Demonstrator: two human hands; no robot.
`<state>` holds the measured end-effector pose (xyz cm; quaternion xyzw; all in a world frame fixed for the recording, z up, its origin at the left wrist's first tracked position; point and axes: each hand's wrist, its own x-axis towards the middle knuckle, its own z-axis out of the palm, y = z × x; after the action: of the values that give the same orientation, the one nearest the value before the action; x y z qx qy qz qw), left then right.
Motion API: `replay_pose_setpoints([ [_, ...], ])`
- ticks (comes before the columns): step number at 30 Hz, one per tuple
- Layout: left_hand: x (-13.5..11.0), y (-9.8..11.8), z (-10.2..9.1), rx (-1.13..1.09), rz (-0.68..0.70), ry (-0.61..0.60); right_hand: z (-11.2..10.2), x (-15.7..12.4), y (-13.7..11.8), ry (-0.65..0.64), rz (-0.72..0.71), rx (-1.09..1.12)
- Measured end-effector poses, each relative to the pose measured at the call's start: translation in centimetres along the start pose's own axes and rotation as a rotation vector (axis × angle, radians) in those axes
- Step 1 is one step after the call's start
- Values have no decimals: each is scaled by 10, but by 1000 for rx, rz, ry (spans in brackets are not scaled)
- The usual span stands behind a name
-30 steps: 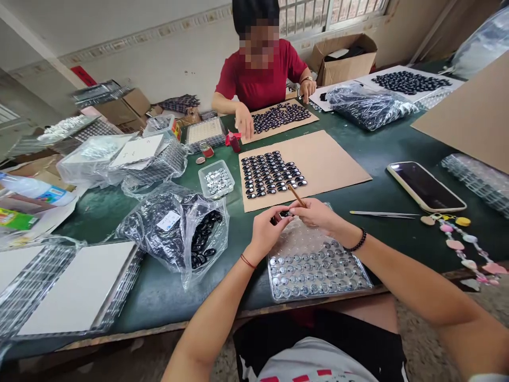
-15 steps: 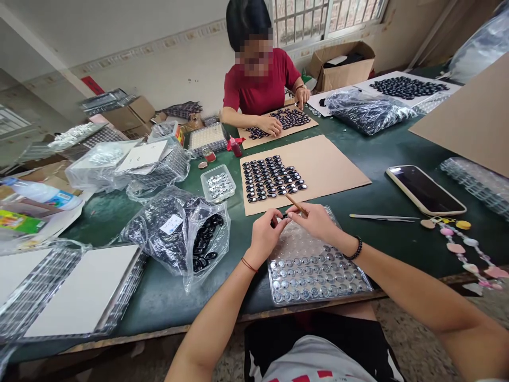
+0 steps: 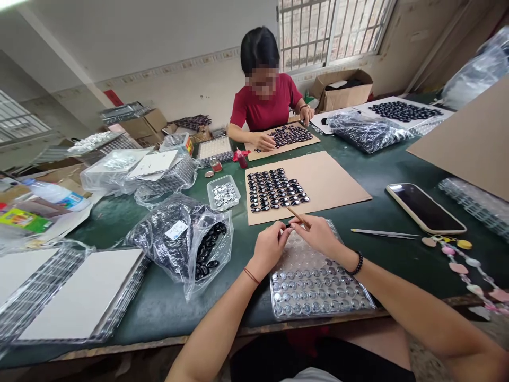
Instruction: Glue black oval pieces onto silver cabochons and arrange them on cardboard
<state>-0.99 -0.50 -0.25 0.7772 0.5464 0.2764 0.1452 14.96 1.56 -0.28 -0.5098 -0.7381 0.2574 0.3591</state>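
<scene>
My left hand (image 3: 269,245) pinches a small black piece (image 3: 288,225), mostly hidden by the fingers. Close against it, my right hand (image 3: 320,236) grips a thin wooden stick (image 3: 296,215) that slants up to the left; its lower end is hidden. Both hands are above a clear plastic tray (image 3: 318,313), whose nearer rows of round cups hold silvery, shiny pieces. Beyond them, a cardboard sheet (image 3: 338,183) bears rows of black oval pieces (image 3: 274,191) with shiny centres. Left of my hands lies an open plastic bag (image 3: 159,228) of black oval pieces.
A clear box (image 3: 224,193) of small silvery parts stands by a red bottle (image 3: 241,159). Tweezers (image 3: 384,233) and a phone (image 3: 425,208) lie at right. White-topped stacks (image 3: 85,292) fill the left. Across the table, a person in red (image 3: 267,109) handles pieces on another cardboard sheet (image 3: 260,155).
The view has tilted, so the scene sits slightly lower. My hands keep their hold on the black piece and the stick. The co-worker's hand has shifted left over their sheet.
</scene>
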Motion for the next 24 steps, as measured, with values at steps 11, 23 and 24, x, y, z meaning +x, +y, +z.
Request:
replay_pose_setpoints([
  [11, -1, 4, 0, -88, -18, 6, 2, 0, 0, -22, 7, 0],
  [23, 11, -3, -5, -992, -519, -89, -6, 14, 9, -7, 183, 327],
  [24, 12, -5, -7, -1136, -590, -56, -9, 18, 13, 50, 189, 319],
])
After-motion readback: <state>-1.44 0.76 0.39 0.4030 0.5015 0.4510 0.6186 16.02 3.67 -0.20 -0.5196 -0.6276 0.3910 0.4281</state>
